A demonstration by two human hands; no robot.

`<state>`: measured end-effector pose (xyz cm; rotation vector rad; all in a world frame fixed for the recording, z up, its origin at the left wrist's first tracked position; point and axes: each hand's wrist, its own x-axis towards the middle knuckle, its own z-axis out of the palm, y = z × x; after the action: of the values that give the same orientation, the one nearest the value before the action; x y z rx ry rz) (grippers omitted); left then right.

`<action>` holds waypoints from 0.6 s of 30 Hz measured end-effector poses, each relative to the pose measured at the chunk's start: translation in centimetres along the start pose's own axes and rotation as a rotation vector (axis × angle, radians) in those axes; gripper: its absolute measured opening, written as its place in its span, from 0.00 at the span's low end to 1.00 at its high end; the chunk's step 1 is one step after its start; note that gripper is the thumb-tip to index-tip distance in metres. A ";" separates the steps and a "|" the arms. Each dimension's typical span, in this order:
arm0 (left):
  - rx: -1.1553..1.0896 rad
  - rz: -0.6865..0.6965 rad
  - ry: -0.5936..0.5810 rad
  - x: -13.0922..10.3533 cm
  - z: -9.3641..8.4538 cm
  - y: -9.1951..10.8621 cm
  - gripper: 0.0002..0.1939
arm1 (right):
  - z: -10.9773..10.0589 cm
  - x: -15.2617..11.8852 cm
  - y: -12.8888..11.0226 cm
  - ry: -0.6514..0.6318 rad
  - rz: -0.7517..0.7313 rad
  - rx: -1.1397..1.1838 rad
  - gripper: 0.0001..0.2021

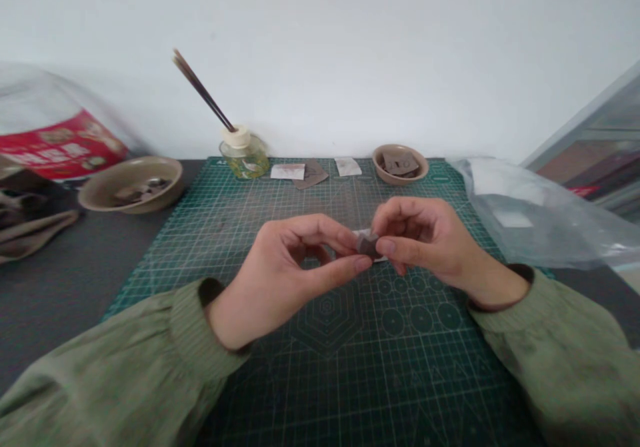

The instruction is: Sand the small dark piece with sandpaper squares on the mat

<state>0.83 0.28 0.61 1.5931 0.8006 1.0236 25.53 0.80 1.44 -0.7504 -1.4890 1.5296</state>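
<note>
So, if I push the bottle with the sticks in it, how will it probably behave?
The bottle has a clear, hard-looking body, so it should feel stiff. It stands upright on the cutting mat, so a low, gentle push would likely slide it. The sticks rise high and lean left, so pushing them might tip it.

Blurred lettering (61,152) on red label (103,142)

The 2 arms, in green sleeves with ribbed cuffs, reach forward from the lower corners. The left hand (285,267) and the right hand (430,237) come close together, palms turned inward. On each hand, the thumb and the index finger are pinched near their tips. Both wrists are bare.
</note>
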 end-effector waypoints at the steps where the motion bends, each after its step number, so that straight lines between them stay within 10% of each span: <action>1: -0.007 -0.001 -0.006 0.0 0.0 0.0 0.09 | 0.0 0.0 0.0 0.000 0.001 0.008 0.13; 18: 0.037 0.061 -0.037 0.0 0.1 0.6 0.06 | 0.2 -0.1 -0.4 -0.012 0.043 0.017 0.13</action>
<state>0.93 0.04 1.21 1.6726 0.7533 1.0251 25.51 0.60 1.83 -0.7692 -1.4757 1.5787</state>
